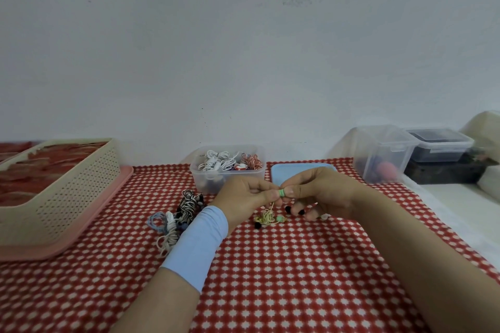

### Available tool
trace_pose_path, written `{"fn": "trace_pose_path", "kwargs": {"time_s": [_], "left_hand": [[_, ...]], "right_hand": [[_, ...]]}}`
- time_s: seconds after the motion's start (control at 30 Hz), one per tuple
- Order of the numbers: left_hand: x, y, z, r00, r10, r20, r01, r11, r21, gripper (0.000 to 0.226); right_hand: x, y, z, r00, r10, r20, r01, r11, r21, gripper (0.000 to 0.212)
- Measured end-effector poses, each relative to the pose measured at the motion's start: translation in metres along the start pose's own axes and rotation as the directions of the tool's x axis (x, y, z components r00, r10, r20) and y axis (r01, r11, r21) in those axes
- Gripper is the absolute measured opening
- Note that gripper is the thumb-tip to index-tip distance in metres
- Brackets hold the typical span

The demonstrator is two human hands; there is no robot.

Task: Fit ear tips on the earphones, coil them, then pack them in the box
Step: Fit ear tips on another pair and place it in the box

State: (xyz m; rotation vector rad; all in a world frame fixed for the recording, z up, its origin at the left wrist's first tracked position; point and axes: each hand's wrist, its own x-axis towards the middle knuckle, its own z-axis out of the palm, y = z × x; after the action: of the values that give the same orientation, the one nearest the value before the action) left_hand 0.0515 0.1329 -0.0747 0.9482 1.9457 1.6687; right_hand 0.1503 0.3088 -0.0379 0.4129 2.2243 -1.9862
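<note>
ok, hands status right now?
Left hand: fingers curled, pinching the green earbud.
Right hand: pinching the same green earbud from the other side.

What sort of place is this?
Likely a small home packing table: a red checked tablecloth, a clear box of coiled earphones, and the left hand and right hand pinching a green earphone.

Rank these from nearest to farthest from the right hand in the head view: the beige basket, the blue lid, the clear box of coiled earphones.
From the right hand, which pinches the green earphone:
1. the blue lid, just behind the hand.
2. the clear box of coiled earphones, behind and to the left.
3. the beige basket, at the far left.
</note>
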Motion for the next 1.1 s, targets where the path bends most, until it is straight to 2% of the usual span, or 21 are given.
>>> {"fn": "trace_pose_path", "kwargs": {"time_s": [0.1, 0.2, 0.3, 0.4, 0.57, 0.67, 0.8, 1.1], "left_hand": [[0.001, -0.0013, 0.0011, 0.998, -0.057, -0.012, 0.056, 0.996, -0.07, 0.008], [0.0033, -0.0005, 0.0023, 0.992, -0.128, -0.011, 0.121, 0.959, -0.258, 0.011], [0.0037, 0.0025, 0.004, 0.987, -0.157, -0.027, 0.139, 0.933, -0.332, 0.015], [0.0028, 0.004, 0.0051, 0.984, -0.175, -0.025, 0.157, 0.932, -0.326, 0.014], [0.0034, 0.0041, 0.0029, 0.99, -0.141, -0.023, 0.131, 0.959, -0.251, 0.014], [0.0033, 0.0029, 0.0031, 0.988, -0.149, -0.035, 0.135, 0.956, -0.259, 0.013], [0.0038, 0.0016, 0.0028, 0.987, -0.159, -0.036, 0.14, 0.942, -0.305, 0.015], [0.0048, -0.0018, 0.0015, 0.994, -0.106, -0.028, 0.099, 0.976, -0.194, 0.014]], "right_hand": [[0.0012, 0.0009, 0.0022, 0.989, -0.128, -0.077, 0.127, 0.992, -0.019, 0.012], [0.0002, -0.0013, 0.0049, 0.933, -0.332, -0.136, 0.309, 0.936, -0.17, 0.01], [-0.0008, -0.0044, 0.0078, 0.89, -0.434, -0.137, 0.374, 0.869, -0.325, 0.007], [-0.0007, -0.0048, 0.0082, 0.876, -0.466, -0.128, 0.382, 0.831, -0.405, 0.011], [0.0012, -0.0026, 0.0094, 0.842, -0.512, -0.171, 0.406, 0.809, -0.425, 0.01], [0.0009, -0.0026, 0.0096, 0.85, -0.502, -0.159, 0.394, 0.807, -0.441, 0.007], [-0.0017, -0.0063, 0.0073, 0.882, -0.453, -0.126, 0.359, 0.822, -0.443, 0.013], [-0.0014, -0.0049, 0.0106, 0.862, -0.482, -0.159, 0.364, 0.804, -0.47, 0.012]]}}
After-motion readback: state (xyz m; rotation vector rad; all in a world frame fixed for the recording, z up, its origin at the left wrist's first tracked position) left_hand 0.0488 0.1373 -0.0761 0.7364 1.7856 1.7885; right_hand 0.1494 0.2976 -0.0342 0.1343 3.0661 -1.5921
